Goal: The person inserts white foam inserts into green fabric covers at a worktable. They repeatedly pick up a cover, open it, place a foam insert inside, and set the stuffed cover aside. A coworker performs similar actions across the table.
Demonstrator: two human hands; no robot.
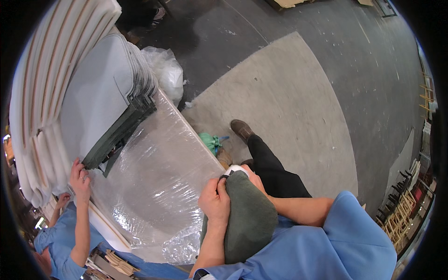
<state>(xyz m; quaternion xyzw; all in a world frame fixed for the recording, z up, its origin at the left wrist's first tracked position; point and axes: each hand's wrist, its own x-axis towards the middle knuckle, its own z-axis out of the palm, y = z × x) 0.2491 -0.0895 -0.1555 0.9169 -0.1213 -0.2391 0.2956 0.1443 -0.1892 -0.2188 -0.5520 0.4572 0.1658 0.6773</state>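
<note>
Close to my body is a dark green fabric cover (252, 219), drawn over a padded piece whose white end (236, 170) shows at the top. My left hand (215, 200) is closed on the cover's edge, thumb and fingers pinching it beside the white end. On the far side, my right hand (254, 179) grips the same end of the covered piece; most of its fingers are hidden behind it. Just left of my hands lies a table (154, 172) wrapped in clear plastic film.
A co-worker's hand (80, 179) touches a stack of dark green fabric pieces (119, 130) beside grey sheets (93, 102). Tall white foam panels (56, 60) stand at far left. A clear plastic bag (165, 74) and green bag (210, 141) sit by the table. Wooden frames (403, 210) are at right.
</note>
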